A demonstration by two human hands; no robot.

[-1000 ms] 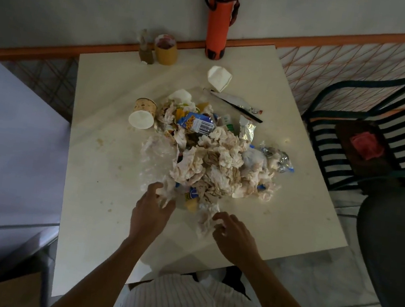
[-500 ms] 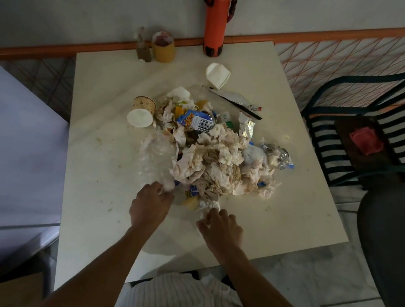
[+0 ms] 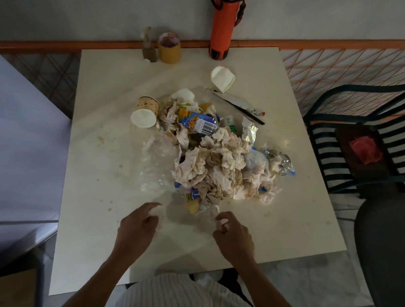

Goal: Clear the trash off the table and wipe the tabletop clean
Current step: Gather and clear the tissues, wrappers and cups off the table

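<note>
Trash, a heap of crumpled stained paper napkins and wrappers (image 3: 223, 166), covers the cream square desk (image 3: 95, 164); left hand (image 3: 137, 227) and right hand (image 3: 234, 237) each pinch clear plastic film (image 3: 157, 170) at its near edge.

Single head-worn view looks steeply down, near the table (image 3: 106, 165)

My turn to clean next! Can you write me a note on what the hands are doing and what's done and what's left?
Left hand: pinches a pale scrap at the pile's near edge.
Right hand: fingers curled on a bit of clear plastic.
Trash pile of crumpled tissues and wrappers sits mid-table; tipped paper cup on its left, crushed white cup behind.
Done: nothing cleared yet.
Left: bin all trash, then wipe the stained table.
</note>
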